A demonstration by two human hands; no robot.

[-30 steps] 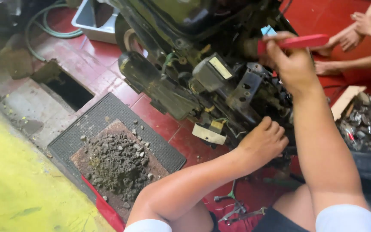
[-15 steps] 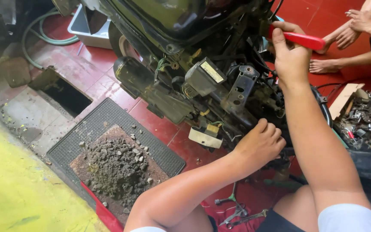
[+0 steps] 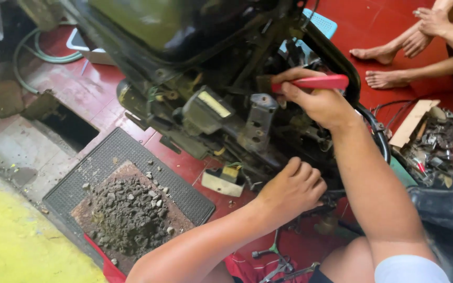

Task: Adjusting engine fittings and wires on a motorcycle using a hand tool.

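1. Right hand (image 3: 321, 105) is clenched on a red-handled tool (image 3: 313, 82), tip buried in the motorcycle frame (image 3: 247, 120) above the red floor (image 3: 394, 47).
2. Left hand (image 3: 292, 188) is curled under the engine, bracing; what it pinches, cannot tell.
3. Judged step: working a fastener. Next move calls for a steady, square turn.

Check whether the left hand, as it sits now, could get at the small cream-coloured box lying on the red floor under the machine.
Probably yes. The left hand rests low against the machine's underside, and the cream box lies on the red floor just beside it with nothing visible between them. Only the dark frame overhead crowds the space.
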